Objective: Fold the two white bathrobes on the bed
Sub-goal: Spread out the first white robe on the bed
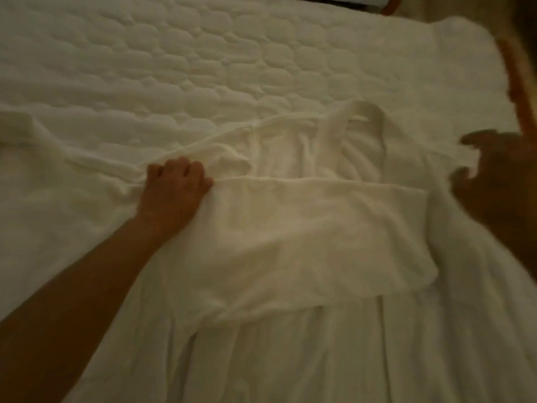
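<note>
A white bathrobe lies spread flat on the bed, its collar pointing away from me. One sleeve is folded across the chest from the right. My left hand rests on the robe at the left end of that sleeve, fingers curled and pressing the cloth; whether it pinches the fabric I cannot tell. My right hand is blurred at the right edge above the robe's right shoulder, fingers spread, holding nothing. The other sleeve stretches out to the left. A second robe is not distinguishable.
The quilted white mattress cover fills the far half of the bed. An orange-brown wooden bed frame edge runs along the right side. A dark strip with something pale lies beyond the bed's far edge.
</note>
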Demonstrator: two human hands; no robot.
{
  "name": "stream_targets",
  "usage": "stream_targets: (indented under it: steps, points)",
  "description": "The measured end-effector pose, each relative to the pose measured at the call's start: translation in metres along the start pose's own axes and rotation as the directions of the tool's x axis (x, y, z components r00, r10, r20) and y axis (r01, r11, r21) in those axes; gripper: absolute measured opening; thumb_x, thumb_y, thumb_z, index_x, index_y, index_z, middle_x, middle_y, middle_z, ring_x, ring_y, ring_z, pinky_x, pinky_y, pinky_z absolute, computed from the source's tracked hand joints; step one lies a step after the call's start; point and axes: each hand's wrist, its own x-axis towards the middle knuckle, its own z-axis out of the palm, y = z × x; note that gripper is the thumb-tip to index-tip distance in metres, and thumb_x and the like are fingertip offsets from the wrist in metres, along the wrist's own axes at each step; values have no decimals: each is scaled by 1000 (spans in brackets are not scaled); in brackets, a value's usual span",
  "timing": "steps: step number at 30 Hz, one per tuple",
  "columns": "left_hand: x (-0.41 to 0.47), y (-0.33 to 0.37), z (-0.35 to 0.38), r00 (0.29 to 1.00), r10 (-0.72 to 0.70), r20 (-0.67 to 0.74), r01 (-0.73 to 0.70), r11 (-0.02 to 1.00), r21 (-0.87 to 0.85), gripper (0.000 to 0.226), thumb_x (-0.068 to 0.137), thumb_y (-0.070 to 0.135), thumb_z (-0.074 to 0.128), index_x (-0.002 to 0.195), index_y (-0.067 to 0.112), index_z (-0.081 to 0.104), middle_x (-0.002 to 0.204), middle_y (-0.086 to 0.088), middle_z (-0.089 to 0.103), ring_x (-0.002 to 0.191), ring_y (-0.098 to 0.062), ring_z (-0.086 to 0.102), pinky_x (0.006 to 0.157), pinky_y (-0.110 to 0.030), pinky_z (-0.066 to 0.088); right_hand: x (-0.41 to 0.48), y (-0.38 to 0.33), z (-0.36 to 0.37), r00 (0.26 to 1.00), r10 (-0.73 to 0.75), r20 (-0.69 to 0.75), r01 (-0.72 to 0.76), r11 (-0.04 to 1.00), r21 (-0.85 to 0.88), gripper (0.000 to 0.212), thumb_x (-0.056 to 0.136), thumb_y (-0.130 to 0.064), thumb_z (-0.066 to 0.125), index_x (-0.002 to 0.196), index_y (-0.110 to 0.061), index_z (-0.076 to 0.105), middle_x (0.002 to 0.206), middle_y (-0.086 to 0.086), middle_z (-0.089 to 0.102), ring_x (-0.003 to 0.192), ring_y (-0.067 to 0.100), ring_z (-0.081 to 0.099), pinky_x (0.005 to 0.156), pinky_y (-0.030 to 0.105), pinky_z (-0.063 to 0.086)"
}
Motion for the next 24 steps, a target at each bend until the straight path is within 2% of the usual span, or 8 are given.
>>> stream_targets:
  steps: [3, 6, 9, 13, 16, 19, 21, 24]
  points:
    - [-9, 5, -1, 998, -62, 5, 62, 998, 19, 35, 98, 41, 38, 95, 14, 60, 93, -15, 61, 87, -38, 57, 80, -47, 35, -83, -50, 6, 933, -338, 126, 301, 921, 247, 62, 93, -54, 46, 139, -14, 55, 141, 19, 57, 130, 37, 53, 109, 42, 36]
    - [-7, 4, -4, 998, -54, 32, 55, 998, -32, 40, 95, 42, 37, 91, 11, 62, 89, -18, 63, 86, -39, 58, 79, -47, 35, -161, -29, 50, 718, -477, 506, 493, 863, 113, 80, 94, -77, 23, 161, -36, 6, 169, 7, -3, 156, 27, 4, 124, 47, 7]
    - [2, -1, -7, 1000, -22, -2, 22, 999, -30, 41, 96, 39, 37, 87, 6, 60, 84, -21, 60, 80, -40, 59, 74, -49, 38, -192, 27, 76, 792, -289, 538, 350, 936, -13, 87, 90, -83, 13, 161, -33, 4, 169, 3, -8, 156, 29, 9, 122, 50, 13]
    - [-6, -3, -16, 959, -247, -142, 221, 959, -175, 38, 102, 42, 40, 114, 16, 64, 111, -15, 62, 106, -35, 62, 90, -46, 42, -192, -2, 64, 921, -31, 389, 43, 999, -23, 102, 87, -83, 11, 152, -9, 41, 162, 20, 28, 146, 42, 30, 114, 63, 27]
    - [-43, -38, -31, 917, -345, -198, 294, 923, -249, 40, 104, 33, 42, 134, 11, 57, 140, -14, 55, 132, -28, 52, 106, -44, 39, -174, -101, 58, 946, -209, 246, 164, 968, 191, 87, 91, -71, 27, 156, -14, 31, 165, 17, 21, 153, 33, 17, 121, 57, 9]
    - [-97, -113, -21, 902, -427, 61, 431, 898, -86, 44, 106, 29, 37, 140, 7, 54, 153, -21, 43, 140, -36, 42, 107, -51, 38, -148, -212, 71, 887, -423, 187, 357, 883, 304, 80, 95, -67, 27, 159, -19, 21, 167, 14, 13, 155, 27, 9, 123, 51, 0]
    - [-121, -161, -12, 816, -514, 264, 517, 854, 63, 55, 106, 42, 28, 142, 9, 53, 155, -23, 38, 140, -45, 40, 106, -59, 39, -133, -266, 93, 815, -544, 198, 477, 825, 302, 80, 97, -71, 18, 160, -22, 16, 168, 11, 8, 156, 25, 3, 123, 52, -3]
    - [-131, -196, -10, 731, -530, 430, 541, 834, 110, 89, 89, 74, 4, 159, 21, 18, 166, -11, 16, 150, -35, 23, 119, -52, 23, -101, -281, 127, 757, -599, 263, 572, 801, 179, 82, 91, -79, 5, 160, -35, 12, 169, 7, 8, 156, 23, 4, 123, 57, 1]
